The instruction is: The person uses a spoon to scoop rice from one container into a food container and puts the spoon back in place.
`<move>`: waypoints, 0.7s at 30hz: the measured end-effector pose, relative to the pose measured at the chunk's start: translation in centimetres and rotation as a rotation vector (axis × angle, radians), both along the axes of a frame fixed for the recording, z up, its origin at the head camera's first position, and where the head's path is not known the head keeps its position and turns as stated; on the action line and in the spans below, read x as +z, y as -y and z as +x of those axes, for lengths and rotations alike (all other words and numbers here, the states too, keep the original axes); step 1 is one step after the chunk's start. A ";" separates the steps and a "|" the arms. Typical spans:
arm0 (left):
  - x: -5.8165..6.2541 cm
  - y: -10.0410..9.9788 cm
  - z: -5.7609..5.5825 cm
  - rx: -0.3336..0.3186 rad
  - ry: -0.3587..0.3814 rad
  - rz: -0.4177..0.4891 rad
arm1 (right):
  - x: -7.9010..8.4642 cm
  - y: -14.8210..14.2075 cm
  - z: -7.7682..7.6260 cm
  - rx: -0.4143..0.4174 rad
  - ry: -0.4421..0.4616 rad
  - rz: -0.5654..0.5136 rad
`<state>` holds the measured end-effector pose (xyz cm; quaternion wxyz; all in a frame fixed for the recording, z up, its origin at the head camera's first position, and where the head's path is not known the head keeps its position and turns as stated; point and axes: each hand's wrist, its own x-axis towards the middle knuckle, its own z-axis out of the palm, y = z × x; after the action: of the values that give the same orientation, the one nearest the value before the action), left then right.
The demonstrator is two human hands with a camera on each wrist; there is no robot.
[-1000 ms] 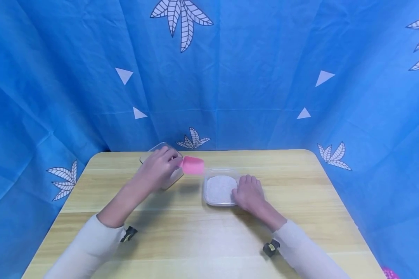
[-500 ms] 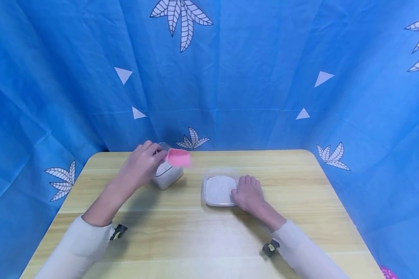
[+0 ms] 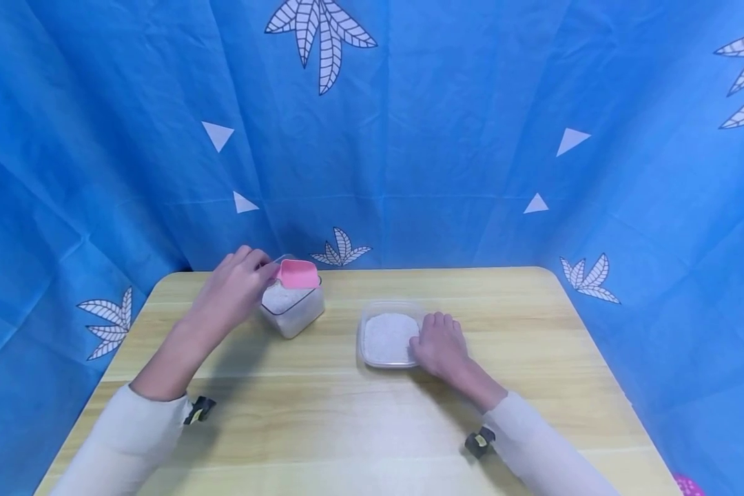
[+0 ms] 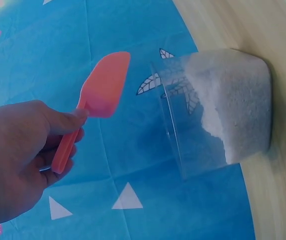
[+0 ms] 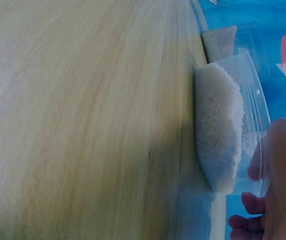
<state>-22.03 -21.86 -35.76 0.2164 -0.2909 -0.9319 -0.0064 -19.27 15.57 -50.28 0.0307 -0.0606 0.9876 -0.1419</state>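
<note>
Right hand [image 3: 441, 346] apparently pinches tub [image 5: 251, 95].

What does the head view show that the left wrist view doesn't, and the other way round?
Only the head view: the right hand gripping a shallow clear tub of white grains, and both pale sleeves.
Only the left wrist view: the lower end of the scoop handle and the fingertips curled behind it.
Both: the left hand holding the pink scoop, the taller clear container, wooden table, blue leaf-print curtain.
</note>
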 end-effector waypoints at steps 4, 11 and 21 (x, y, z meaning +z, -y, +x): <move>0.0 0.5 -0.3 0.002 -0.022 0.017 | -0.1 0.0 0.0 0.000 0.002 0.000; -0.2 1.2 -1.1 0.030 0.014 0.025 | 0.1 0.0 -0.1 -0.002 0.004 0.000; -0.7 1.8 -1.7 0.096 0.148 -0.061 | 0.2 0.0 0.0 -0.001 0.007 0.009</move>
<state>-23.78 -23.61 -36.48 0.1382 -0.2511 -0.9580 0.0109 -19.26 15.53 -50.09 0.0345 -0.0596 0.9881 -0.1374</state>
